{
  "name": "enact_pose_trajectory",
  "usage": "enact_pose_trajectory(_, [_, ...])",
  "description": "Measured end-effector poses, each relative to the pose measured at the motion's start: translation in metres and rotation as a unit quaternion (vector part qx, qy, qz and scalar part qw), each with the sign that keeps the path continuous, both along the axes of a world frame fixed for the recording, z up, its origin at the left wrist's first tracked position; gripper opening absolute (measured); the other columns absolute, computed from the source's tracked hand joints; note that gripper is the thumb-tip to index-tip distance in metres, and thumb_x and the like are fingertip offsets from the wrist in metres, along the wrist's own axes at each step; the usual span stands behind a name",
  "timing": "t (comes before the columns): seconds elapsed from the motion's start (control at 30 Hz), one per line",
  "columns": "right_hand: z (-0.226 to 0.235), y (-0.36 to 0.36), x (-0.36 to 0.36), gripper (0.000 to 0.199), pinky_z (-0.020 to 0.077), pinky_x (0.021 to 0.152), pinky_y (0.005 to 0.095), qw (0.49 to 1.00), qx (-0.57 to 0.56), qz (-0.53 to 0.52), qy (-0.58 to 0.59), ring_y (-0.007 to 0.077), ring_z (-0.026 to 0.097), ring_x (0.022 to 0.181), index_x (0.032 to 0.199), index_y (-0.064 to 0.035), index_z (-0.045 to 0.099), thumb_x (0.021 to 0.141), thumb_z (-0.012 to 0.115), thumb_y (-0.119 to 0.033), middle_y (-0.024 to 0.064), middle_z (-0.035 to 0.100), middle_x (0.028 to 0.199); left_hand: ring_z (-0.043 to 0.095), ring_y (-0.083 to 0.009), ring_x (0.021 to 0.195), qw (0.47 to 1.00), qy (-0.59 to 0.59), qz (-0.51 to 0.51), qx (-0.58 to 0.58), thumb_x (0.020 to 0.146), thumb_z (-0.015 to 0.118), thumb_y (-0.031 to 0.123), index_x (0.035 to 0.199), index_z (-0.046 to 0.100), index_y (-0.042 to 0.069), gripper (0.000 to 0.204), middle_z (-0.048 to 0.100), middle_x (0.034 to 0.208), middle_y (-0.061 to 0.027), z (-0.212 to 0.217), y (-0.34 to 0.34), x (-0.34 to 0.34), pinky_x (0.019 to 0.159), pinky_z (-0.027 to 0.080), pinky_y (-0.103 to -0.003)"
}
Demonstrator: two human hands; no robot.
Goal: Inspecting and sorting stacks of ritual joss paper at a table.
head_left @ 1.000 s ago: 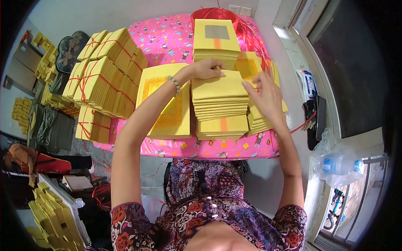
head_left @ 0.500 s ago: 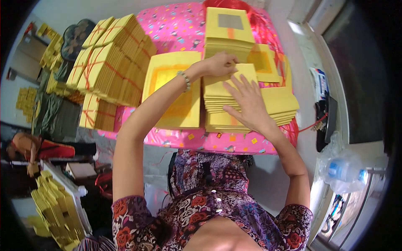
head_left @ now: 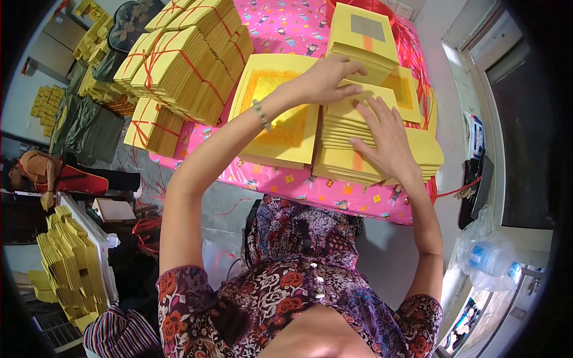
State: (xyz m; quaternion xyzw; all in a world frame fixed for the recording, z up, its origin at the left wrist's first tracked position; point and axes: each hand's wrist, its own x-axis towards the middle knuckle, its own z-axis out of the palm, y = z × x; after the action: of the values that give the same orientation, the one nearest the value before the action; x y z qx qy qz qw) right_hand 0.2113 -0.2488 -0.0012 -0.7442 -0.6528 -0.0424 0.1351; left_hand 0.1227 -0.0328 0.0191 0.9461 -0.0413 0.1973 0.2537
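**Two open hands flank a layered yellow stack**

In the head view, the layered stack of folded yellow paper (head_left: 345,132) stands toward the right end of the table (head_left: 277,30), close behind its near edge. The left hand (head_left: 334,80) reaches over its back, fingers loosely curved and thumb apart, gripping nothing that shows. The right hand (head_left: 388,137) is spread wide at the stack's right side, fingertips at the top and thumb by the front layers; firm contact cannot be told. Set on opposite sides, the hands seem placed to keep the loose layers even.

Behind rises a tall yellow stack (head_left: 366,43), limiting room for the left fingers. Large gold-faced sheets (head_left: 280,125) lie just left, beneath the left forearm. Tied bundles (head_left: 191,68) fill the table's left end, their red string probably keeping them upright together.

A narrow strip of pink cover shows along the near edge; more shows toward the far edge, behind the gold-faced sheets. Red ribbon (head_left: 421,83) crowds the right edge.
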Motion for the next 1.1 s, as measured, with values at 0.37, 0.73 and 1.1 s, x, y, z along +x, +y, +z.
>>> enact_pose_trajectory(0.37, [0.047,0.011,-0.033,0.071,0.0222,0.113,0.0517,0.994,0.091,0.036,-0.041,0.0374,0.03,0.137,0.138,-0.0111,0.043,0.079,0.071,-0.038,0.0161,0.042,0.14,0.048,-0.0327,0.115,0.994,0.081,0.068,-0.02,0.078,0.074,0.032,0.125,0.057,0.01,0.055,0.053,0.12,-0.0141,0.011,-0.015,-0.177,0.099,0.038,-0.042])
enact_pose_trajectory(0.73, [0.016,0.037,-0.064,0.026,0.0449,0.074,0.0359,0.964,0.087,0.25,-0.034,0.0207,0.056,0.084,0.091,-0.0116,0.061,0.07,0.073,-0.022,0.0036,0.053,0.084,0.045,-0.0285,0.114,0.986,0.063,0.151,0.027,0.071,0.078,0.024,0.12,0.059,0.017,0.053,0.052,0.125,-0.0068,-0.016,-0.006,-0.215,0.096,0.037,-0.042])
enact_pose_trajectory(1.1, [0.023,0.041,-0.072,0.027,0.0481,0.068,0.0368,0.968,0.05,0.233,0.082,0.0249,0.059,0.079,0.088,-0.0073,0.062,0.072,0.074,-0.026,0.0064,0.057,0.082,0.045,-0.0286,0.116,0.989,0.041,0.141,-0.021,0.072,0.077,0.025,0.116,0.063,0.014,0.047,0.053,0.126,-0.007,-0.022,0.0,-0.219,0.099,0.037,-0.042])
